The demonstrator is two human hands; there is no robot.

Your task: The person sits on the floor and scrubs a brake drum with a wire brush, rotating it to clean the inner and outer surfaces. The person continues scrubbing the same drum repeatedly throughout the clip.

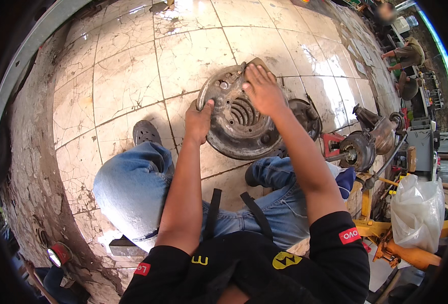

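Observation:
A round, worn metal brake backing plate [241, 144] is tilted in front of my knees. Through its centre hole show the rings of a coil spring [244, 111]. My left hand [199, 120] grips the plate's left rim, the thumb over its face and the fingers out of sight behind. At the upper right of the plate my right hand [264, 91] lies flat, fingers stretched out. Past its fingertips shows the edge of a brownish piece [257, 63]; whether it is loose or part of the plate I cannot tell.
Right of the plate lies another round metal part [305, 117]. Beyond it are a greasy axle assembly [368, 144] and a red stand [330, 144]. A clear plastic bag [417, 210] hangs over orange equipment [411, 253]. Other people [410, 53] are at the far right. Cracked tiles [128, 76] cover the floor.

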